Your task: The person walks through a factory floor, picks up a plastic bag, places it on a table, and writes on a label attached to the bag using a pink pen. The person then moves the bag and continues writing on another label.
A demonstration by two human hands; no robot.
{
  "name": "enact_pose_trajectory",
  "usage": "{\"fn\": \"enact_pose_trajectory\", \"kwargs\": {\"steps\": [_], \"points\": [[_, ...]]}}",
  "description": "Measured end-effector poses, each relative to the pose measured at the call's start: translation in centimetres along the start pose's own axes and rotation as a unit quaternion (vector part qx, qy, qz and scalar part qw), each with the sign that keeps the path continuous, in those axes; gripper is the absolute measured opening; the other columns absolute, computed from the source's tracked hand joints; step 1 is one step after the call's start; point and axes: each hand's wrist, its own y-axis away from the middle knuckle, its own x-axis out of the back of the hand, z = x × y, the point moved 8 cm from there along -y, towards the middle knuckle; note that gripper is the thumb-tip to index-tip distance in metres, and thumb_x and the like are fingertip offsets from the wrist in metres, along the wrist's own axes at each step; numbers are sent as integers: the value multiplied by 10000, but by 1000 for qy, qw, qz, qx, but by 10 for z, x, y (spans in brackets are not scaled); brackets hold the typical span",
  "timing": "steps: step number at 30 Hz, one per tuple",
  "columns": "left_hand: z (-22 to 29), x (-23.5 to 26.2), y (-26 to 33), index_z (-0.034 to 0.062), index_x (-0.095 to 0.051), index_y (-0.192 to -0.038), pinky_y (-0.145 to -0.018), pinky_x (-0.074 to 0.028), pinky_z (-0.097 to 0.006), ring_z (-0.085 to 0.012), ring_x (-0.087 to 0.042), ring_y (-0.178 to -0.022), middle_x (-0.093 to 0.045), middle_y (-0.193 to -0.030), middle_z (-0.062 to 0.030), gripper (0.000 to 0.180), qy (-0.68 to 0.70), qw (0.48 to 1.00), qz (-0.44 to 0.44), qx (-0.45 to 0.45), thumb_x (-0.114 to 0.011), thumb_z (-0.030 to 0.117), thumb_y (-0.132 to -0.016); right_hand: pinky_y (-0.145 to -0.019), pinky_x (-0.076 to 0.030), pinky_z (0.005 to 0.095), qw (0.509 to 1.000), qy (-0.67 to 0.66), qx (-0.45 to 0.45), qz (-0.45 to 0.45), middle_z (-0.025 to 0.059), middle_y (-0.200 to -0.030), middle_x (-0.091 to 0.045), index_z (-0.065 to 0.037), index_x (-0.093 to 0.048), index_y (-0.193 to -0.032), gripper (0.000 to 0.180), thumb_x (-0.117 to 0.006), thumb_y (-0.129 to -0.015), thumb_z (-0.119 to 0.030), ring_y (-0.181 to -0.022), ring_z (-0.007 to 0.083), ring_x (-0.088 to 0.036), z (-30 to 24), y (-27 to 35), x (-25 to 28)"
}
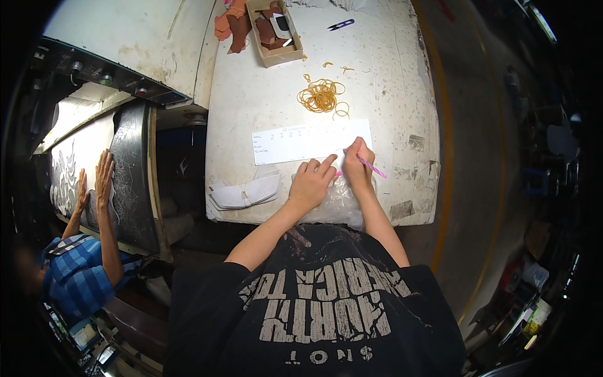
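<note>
Pen (370, 167) pinched in right hand (358, 164) at the lower right edge of the paper form (311, 142), left hand (311, 182) loosely curled just below it on a clear plastic bag (339, 204); writing step looks underway, next needs steady paper.

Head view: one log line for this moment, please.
right hand: holds pink pen | left hand: on clear bag | paper sheet: flat on table

Bright even overhead light on the pale table (264, 100), dark vignetted rim, fisheye bending, soft edges
</note>
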Motion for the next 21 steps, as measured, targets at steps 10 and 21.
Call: {"fn": "enact_pose_trajectory", "kwargs": {"steps": [10, 21], "points": [[1, 1, 0, 78, -648, -1036, -852, -457, -397, -259, -556, -948, -603, -1440, -45, 199, -4, 1000, 2, 0, -641, 262, -962, -566, -466, 371, 1000, 4, 19, 1, 112, -623, -593, 6, -549, -791, 411, -449, -1123, -214, -561, 178, -541, 2, -1, -3], [1, 2, -1, 81, -652, -1028, -857, -458, -395, -258, -560, -947, -608, -1437, -39, 192, -3, 1000, -2, 5, -641, 261, -961, -579, -459, 443, 1000, 1, -13, -11, 201, -637, -567, 9, -555, -836, 405, -426, -1118, -251, -560, 313, -546, 4, -2, -4]]}}
